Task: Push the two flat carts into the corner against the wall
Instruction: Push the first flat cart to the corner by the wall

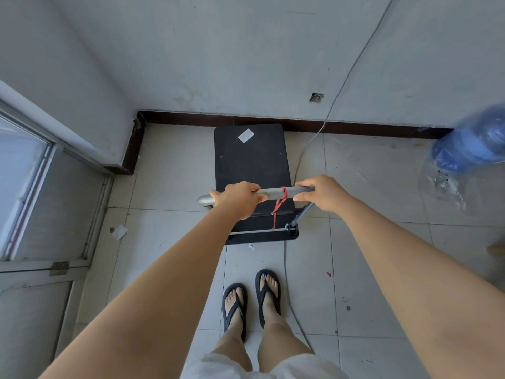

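One flat cart with a black deck and a white sticker stands on the tiled floor. Its far edge is at the dark skirting of the back wall, about a tile's width right of the corner. Across the cart's near end runs a grey metal handle bar with a red cord tied round it. My left hand is wrapped around the left part of that bar. On the bar's right end sits my right hand, also gripping. No second cart is in view.
A door and metal frame fill the left side. A blue water bottle in clear plastic stands at the right by the wall. A grey cable hangs down the wall and runs along the floor beside the cart. Paper scraps lie on the tiles.
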